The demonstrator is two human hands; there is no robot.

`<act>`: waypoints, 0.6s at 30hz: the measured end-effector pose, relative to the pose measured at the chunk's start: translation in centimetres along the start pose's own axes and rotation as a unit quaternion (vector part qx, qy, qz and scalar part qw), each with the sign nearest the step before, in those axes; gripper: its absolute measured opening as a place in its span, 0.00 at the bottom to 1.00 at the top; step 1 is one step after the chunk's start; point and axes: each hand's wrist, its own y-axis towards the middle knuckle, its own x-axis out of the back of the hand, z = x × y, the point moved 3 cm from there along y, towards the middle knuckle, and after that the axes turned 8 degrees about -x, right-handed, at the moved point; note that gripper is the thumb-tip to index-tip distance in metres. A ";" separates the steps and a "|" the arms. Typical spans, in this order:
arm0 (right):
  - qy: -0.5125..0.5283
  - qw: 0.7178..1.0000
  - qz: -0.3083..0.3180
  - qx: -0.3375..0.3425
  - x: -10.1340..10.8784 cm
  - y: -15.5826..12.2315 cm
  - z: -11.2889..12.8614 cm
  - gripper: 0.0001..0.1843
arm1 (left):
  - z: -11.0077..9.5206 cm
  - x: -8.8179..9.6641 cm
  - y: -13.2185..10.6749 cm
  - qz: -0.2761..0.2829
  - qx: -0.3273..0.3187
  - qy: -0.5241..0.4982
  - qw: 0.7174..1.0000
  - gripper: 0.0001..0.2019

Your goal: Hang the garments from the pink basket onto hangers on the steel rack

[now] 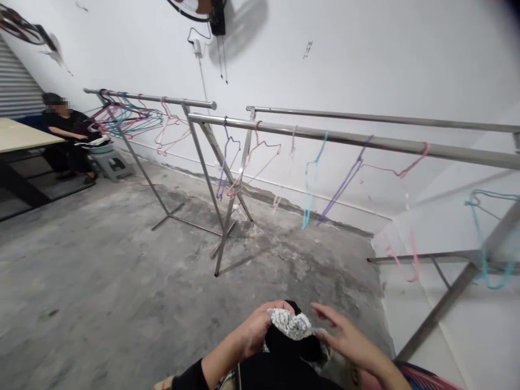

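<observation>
Low in the head view, close to my body, is a bunched black and white piece of cloth (296,325). Its white part looks gathered and textured; its full shape is hidden in the folds. My left hand (258,327) is closed on the cloth's left side, fingers curled over its upper edge. On the other side, my right hand (345,336) has its index finger and thumb spread apart. The right thumb reaches the cloth's edge, and whether it presses on it I cannot tell.
A metal rail (276,127) ahead carries a purple hanger (341,181), a blue hanger (311,187), a pink hanger (410,216) and others. Farther left, another rack (150,98) holds several hangers. A seated person (67,122) is beside a table (24,135) and a grey stool (114,165).
</observation>
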 end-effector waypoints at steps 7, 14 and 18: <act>0.095 0.986 0.013 0.139 -0.1 4.9 17.5 0.30 | -3.7 6.1 -1.2 -0.032 -0.033 -0.038 0.998 0.09; 0.272 0.920 -0.134 0.247 -3.0 14.7 29.7 0.27 | -5.8 11.0 -2.7 -0.072 -0.067 -0.058 0.993 0.09; 0.350 0.888 -0.213 0.207 -3.0 21.3 32.5 0.21 | -6.7 12.9 -3.7 -0.095 -0.097 -0.080 0.988 0.09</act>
